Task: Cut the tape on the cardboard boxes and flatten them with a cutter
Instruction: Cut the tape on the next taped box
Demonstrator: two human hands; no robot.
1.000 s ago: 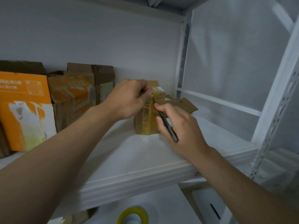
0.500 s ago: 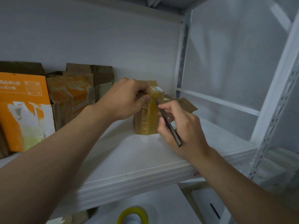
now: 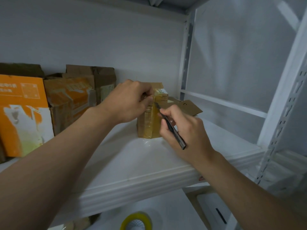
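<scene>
While your left hand (image 3: 131, 101) grips the taped box (image 3: 150, 120) at its top, your right hand (image 3: 184, 130) pinches the cutter (image 3: 171, 126), blade against the box's corner.

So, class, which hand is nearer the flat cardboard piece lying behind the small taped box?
Right. The right hand, holding the cutter, is just in front of the flat cardboard piece; the left hand grips the taped box, farther to its left.
</scene>
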